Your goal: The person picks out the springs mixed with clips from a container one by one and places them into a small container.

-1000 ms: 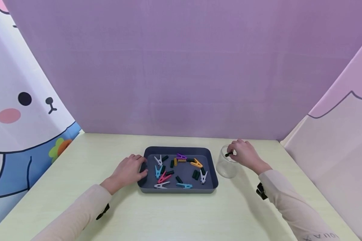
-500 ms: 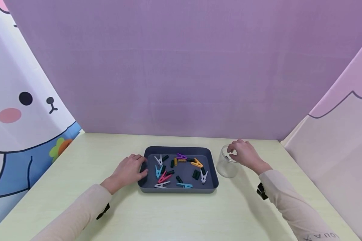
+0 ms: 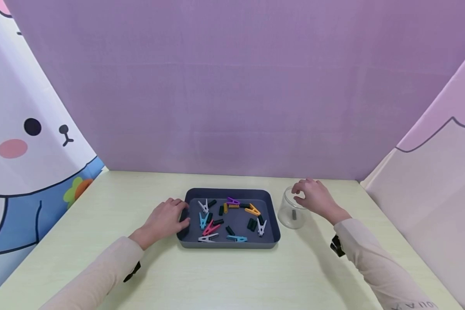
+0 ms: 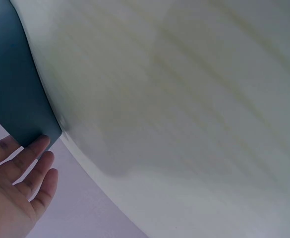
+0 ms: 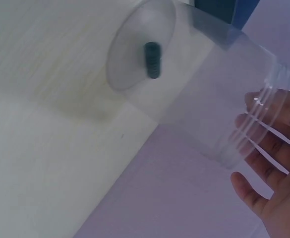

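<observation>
My feed showed the dark tray [image 3: 238, 218], its left wall partly hidden by the left hand [image 3: 164, 218], whose relaxed fingers touched it. At right, the right hand [image 3: 315, 199], loosely open and holding nothing, hung at the mouth of the clear jar [image 3: 288, 210]; I couldn't confirm rim contact. Coloured clips [image 3: 238, 239] lay in the tray; a blurred, ridged green piece [image 5: 153, 60] was low inside the jar.

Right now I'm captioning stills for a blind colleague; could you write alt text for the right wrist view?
A right hand, fingers relaxed, is at the mouth of a clear jar, with one dark ribbed piece inside near the base. A pale table and purple backdrop show around them.
</observation>
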The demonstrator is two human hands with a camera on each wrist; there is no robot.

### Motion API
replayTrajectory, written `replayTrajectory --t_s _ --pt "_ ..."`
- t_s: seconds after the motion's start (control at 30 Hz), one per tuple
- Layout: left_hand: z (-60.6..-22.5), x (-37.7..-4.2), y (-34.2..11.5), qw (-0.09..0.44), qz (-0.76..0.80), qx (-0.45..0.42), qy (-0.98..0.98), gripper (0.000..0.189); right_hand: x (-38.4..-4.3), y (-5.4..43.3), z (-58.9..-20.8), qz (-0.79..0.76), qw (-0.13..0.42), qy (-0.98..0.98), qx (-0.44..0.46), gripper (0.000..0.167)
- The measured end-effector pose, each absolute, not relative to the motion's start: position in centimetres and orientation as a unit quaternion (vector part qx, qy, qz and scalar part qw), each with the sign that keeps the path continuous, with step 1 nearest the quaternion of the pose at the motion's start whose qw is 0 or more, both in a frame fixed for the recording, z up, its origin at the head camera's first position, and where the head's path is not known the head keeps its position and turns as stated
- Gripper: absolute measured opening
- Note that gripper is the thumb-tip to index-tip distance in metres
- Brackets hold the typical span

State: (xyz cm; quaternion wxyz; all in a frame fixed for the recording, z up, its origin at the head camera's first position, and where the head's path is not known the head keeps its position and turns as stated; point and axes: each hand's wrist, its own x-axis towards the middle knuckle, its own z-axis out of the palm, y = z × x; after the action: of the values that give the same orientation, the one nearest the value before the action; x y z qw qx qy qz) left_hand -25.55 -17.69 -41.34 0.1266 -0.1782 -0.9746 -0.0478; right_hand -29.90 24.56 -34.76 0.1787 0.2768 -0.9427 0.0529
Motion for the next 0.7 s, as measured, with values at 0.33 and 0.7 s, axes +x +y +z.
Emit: replayTrajectory --t_s 0.33,0.7 --pt "-41.2 -25.4 -17.7 0.126 -0.047 -0.178 -0.975 0.042 -29.1 22.9 -33.4 0.047 0.204 -0.932 0.295 0.015" --pt "-41.2 -25.5 -17.7 0.127 -0.047 -0.18 -0.974 0.042 -27.9 20.1 -33.2 0.032 0.214 -0.915 0.342 0.015"
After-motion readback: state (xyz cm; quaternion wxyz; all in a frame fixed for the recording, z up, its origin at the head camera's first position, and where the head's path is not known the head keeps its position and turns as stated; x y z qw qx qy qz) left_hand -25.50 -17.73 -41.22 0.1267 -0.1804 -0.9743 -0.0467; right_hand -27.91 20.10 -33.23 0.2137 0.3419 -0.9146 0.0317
